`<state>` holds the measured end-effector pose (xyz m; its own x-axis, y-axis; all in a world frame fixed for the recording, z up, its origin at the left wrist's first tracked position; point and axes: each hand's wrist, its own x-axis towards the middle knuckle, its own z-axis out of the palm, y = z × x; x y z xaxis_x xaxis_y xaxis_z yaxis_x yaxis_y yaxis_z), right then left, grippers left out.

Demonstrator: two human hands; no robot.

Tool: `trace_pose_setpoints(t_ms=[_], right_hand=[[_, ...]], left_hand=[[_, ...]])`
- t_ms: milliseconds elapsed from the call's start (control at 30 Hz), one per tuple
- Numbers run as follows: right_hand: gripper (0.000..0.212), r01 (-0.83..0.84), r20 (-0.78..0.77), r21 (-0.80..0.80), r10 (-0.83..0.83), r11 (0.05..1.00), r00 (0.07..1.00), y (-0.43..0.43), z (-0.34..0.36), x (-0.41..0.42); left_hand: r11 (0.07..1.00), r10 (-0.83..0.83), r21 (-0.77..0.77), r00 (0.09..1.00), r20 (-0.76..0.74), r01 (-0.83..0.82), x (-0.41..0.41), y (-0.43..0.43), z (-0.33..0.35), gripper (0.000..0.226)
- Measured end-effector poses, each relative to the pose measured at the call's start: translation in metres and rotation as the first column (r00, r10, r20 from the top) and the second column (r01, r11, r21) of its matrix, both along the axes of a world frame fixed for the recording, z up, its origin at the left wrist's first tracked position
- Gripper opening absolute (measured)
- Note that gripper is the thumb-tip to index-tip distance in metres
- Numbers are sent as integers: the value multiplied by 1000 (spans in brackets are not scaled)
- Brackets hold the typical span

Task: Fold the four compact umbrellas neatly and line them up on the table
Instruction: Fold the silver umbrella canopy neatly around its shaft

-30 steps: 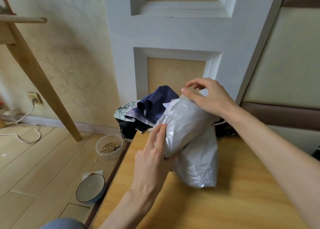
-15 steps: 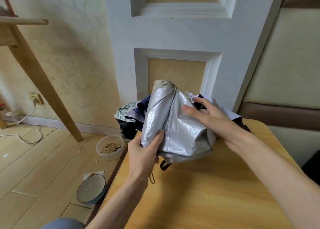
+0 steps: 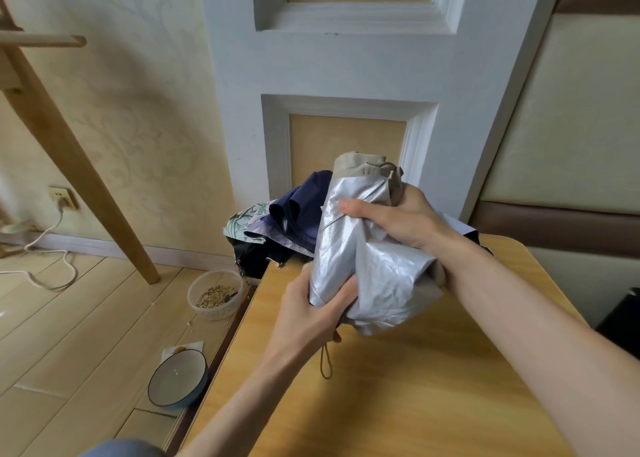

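A silver compact umbrella (image 3: 360, 248) with a beige outer side is held roughly upright above the wooden table (image 3: 398, 404). My left hand (image 3: 311, 318) grips its lower end, where a thin wrist cord (image 3: 325, 363) dangles. My right hand (image 3: 398, 217) wraps round the bunched canopy near the top, thumb across the silver fabric. Behind it, at the table's far left corner, lies a heap of other umbrellas: a navy one (image 3: 298, 214), a pale floral one (image 3: 242, 221) and black fabric (image 3: 252, 259).
A white panelled door (image 3: 346, 58) stands behind the table. On the floor to the left are a plastic tub of grain (image 3: 216, 294), a grey bowl (image 3: 178, 377), a slanted wooden leg (image 3: 76, 165) and a white cable (image 3: 45, 248).
The silver umbrella has been gathered into a tighter upright bundle. My right hand went from touching its side to wrapping round it near the top; my left hand moved to its lower end.
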<state>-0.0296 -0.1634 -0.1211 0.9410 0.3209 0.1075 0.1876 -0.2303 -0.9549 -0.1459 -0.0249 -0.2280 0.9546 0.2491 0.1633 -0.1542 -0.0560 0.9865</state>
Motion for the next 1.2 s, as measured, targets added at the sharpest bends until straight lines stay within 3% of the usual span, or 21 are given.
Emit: trace_pose_setpoints(t_ms=[67, 133, 267, 367, 433, 567, 833, 967, 1133, 1200], right_hand=[[38, 46, 20, 37, -47, 998, 999, 2, 1, 0], [39, 67, 34, 53, -69, 996, 997, 4, -2, 0], [33, 38, 70, 23, -40, 999, 997, 12, -7, -2], [34, 28, 63, 39, -30, 999, 998, 15, -10, -4], [35, 24, 70, 75, -30, 997, 997, 15, -11, -6], [47, 9, 64, 100, -16, 995, 998, 14, -12, -9], [75, -42, 45, -16, 43, 999, 998, -19, -1, -11], [45, -62, 56, -53, 65, 997, 996, -42, -1, -29], [34, -287, 31, -71, 290, 955, 957, -54, -9, -40], [31, -319, 61, -201, 337, 926, 940, -64, -11, -35]], left_hand=[[984, 103, 142, 994, 44, -109, 2, 3, -7, 60], [956, 166, 220, 977, 134, -192, 3, 4, -12, 57], [988, 112, 89, 977, 184, -130, 2, -2, -14, 25], [997, 28, -72, 995, 91, -22, -6, -9, -11, 17], [990, -12, -137, 1000, -3, 12, -9, -12, -8, 19], [987, 23, -157, 996, -81, -36, -6, -15, -6, 46], [961, 225, -151, 973, -58, -231, 0, 3, 1, 56], [922, 383, -66, 923, 26, -381, 5, 15, -3, 49], [884, 463, 16, 880, 102, -467, 8, 26, -4, 37], [881, 468, 34, 879, 92, -473, 8, 27, -5, 39]])
